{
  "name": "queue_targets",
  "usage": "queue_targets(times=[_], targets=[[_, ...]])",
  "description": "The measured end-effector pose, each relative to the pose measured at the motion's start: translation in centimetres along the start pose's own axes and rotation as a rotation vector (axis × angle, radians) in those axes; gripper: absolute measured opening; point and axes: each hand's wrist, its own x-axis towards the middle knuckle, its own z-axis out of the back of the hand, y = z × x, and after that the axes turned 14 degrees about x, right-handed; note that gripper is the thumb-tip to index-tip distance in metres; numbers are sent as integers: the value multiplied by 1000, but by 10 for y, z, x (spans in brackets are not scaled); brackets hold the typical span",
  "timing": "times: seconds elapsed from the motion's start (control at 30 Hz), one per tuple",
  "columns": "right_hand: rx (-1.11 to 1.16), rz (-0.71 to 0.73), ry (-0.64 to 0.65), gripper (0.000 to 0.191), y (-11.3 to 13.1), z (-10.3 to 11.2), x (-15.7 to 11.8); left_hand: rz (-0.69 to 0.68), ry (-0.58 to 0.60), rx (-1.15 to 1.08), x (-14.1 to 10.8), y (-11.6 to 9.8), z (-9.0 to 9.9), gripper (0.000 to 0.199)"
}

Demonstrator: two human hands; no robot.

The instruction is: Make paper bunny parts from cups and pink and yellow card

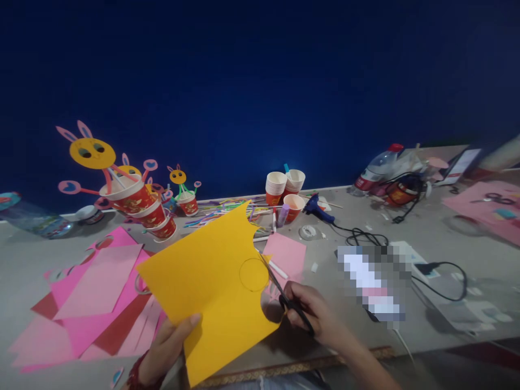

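A large sheet of yellow paper (215,271) is pinched at its lower left edge by my left hand (173,338), thumb on top. Curved notches run along its right edge, and a drawn circle (254,274) lies close to that edge. My right hand (306,311) grips dark-handled scissors (280,284). Their blades meet the paper's right edge, beside the circle. Under the sheet's right side lie a pink paper piece (288,252) and a white marker (278,269).
Pink and red papers (97,276) spread at the left. Behind them, stacked red cups (138,203) bear a yellow bunny-faced figure (92,153). A blue glue gun (319,208), drinking straws (211,208) and paper cups (276,187) stand or lie along the back. A pixelated device (371,284) lies right, near cables.
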Motion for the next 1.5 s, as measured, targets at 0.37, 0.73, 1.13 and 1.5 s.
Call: queue_targets(times=[0.37,0.73,1.13,1.5], targets=[[-1,-35,16,44,3,3,-2,12,29,33,5,1,10,46],[-5,-79,35,40,3,6,-1,-31,59,145,8,-3,19,47],[-66,-62,53,48,2,10,-1,-89,105,190,12,-6,27,36],[-96,-57,88,56,8,13,1,-172,184,326,20,-12,41,37]])
